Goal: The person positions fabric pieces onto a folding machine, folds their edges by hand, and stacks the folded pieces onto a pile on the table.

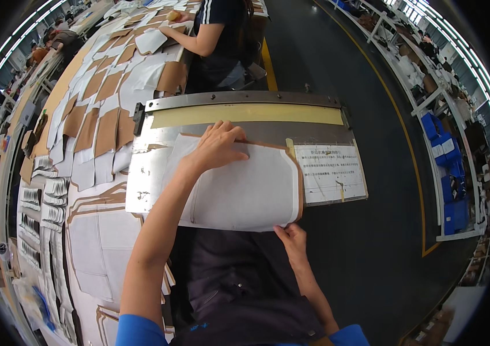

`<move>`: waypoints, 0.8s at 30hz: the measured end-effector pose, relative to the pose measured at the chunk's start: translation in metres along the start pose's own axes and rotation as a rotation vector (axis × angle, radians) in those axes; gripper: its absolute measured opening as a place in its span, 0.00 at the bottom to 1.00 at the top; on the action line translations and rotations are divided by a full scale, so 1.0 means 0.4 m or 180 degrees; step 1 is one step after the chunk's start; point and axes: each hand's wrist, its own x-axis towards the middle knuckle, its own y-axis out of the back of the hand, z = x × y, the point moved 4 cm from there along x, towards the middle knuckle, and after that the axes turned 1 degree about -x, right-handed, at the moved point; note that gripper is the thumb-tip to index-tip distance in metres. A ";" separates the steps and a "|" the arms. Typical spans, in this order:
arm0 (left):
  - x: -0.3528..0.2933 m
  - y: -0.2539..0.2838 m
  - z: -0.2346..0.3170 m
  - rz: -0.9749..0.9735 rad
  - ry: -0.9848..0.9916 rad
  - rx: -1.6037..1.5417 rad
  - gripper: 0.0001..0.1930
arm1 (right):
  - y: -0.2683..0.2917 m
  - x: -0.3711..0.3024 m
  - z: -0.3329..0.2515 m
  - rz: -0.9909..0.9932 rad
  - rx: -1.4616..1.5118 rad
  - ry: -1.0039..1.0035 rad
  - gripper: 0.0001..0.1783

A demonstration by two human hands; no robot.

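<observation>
The white panel (245, 193) lies on the metal plate (144, 181), long axis roughly 9-to-3 o'clock, brown-edged end toward 3. The left hand (217, 149), half open, rests on it at 11 o'clock; the right hand (293, 240) pinches its edge at 5 o'clock.

Panel (245, 196) on machine (145, 179), table (79, 196) left; bins (444, 149) (shelved) right

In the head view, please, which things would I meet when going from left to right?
Small white bundles, pile of brown-edged white panels, left hand, right hand, blue bins.
</observation>
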 end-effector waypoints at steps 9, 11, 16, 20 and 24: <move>-0.250 0.037 -0.003 -0.0176 0.0841 -0.2026 0.10 | 0.083 0.008 -0.730 -0.0344 -0.2611 0.2002 0.09; -0.329 0.005 0.030 -0.0139 0.1510 -0.3354 0.10 | 0.037 0.081 -0.881 -0.0551 -0.3217 0.2817 0.11; -0.450 -0.069 0.193 -0.0069 0.1716 -0.4296 0.14 | -0.299 0.347 -0.972 -0.1854 -0.4626 0.3491 0.16; -0.512 -0.115 0.296 0.0055 0.2368 -0.4997 0.18 | -0.612 0.401 -0.734 -0.2399 -0.5543 0.3397 0.17; -0.579 -0.153 0.334 0.0086 0.2910 -0.5135 0.22 | -0.676 0.370 -0.498 -0.2583 -0.4766 0.3920 0.18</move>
